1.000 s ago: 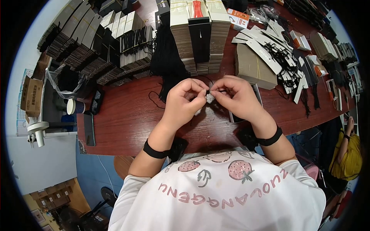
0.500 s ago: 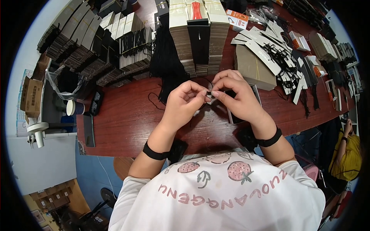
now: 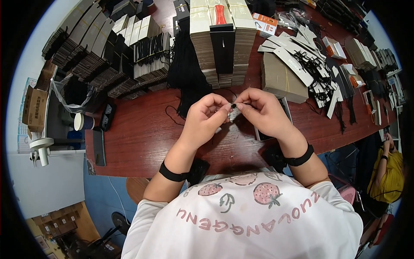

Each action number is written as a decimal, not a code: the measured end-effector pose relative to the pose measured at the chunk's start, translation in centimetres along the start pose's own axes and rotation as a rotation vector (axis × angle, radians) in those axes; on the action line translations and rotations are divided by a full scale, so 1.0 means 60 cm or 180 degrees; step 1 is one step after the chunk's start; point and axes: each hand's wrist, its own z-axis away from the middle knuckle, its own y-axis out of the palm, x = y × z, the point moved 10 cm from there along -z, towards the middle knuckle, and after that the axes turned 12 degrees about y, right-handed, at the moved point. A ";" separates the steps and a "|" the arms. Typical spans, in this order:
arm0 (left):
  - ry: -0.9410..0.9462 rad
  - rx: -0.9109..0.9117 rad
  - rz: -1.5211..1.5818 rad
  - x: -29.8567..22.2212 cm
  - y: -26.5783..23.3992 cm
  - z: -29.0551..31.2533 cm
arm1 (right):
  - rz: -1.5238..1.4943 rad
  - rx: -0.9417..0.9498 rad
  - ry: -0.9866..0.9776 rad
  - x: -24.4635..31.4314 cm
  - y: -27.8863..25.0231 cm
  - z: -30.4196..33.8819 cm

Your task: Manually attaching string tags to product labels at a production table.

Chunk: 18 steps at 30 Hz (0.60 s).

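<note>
Over the near part of the table, my left hand (image 3: 206, 115) and my right hand (image 3: 264, 113) meet with fingertips almost touching. Both pinch a thin black cord (image 3: 233, 105), which forms a small dark knot or loop between them. Just below that knot a small pale patch shows; I cannot make out what it is. A shallow open box (image 3: 290, 113) sits partly hidden under my right hand. Left of my left hand, a thick bundle of black cords (image 3: 186, 71) hangs down to the table, one loose strand curling out.
Tall stacks of card tags (image 3: 202, 47) stand ahead, with a red-handled tool (image 3: 220, 15) on top. White tags with black cords (image 3: 310, 64) lie scattered at right. More stacks (image 3: 86, 43), a plastic bag (image 3: 73, 93) and a phone (image 3: 99, 147) are at left. A person in yellow (image 3: 388, 177) is far right.
My right hand has dropped slightly and its raised fingers have curled in. The dark knot of cord now shows more plainly between my fingertips.
</note>
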 end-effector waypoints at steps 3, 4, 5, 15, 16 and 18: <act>0.0079 -0.0087 -0.0079 -0.004 -0.005 -0.001 | -0.0117 0.0087 0.0091 -0.003 0.000 0.001; 0.0067 -0.0085 -0.0103 -0.003 -0.007 0.000 | -0.0100 0.0045 0.0100 -0.003 -0.002 0.002; 0.0055 -0.0084 -0.0128 -0.003 -0.008 0.000 | -0.0083 0.0004 0.0109 -0.004 -0.004 0.003; -0.0153 -0.0033 0.0282 0.005 -0.003 -0.003 | 0.0213 -0.0132 0.0273 -0.009 -0.015 0.001; -0.0161 -0.0007 0.0241 0.006 -0.002 -0.002 | 0.0164 -0.0076 0.0272 -0.007 -0.013 0.002; -0.0174 0.0017 0.0199 0.007 0.002 -0.002 | 0.0112 -0.0018 0.0275 -0.006 -0.009 0.001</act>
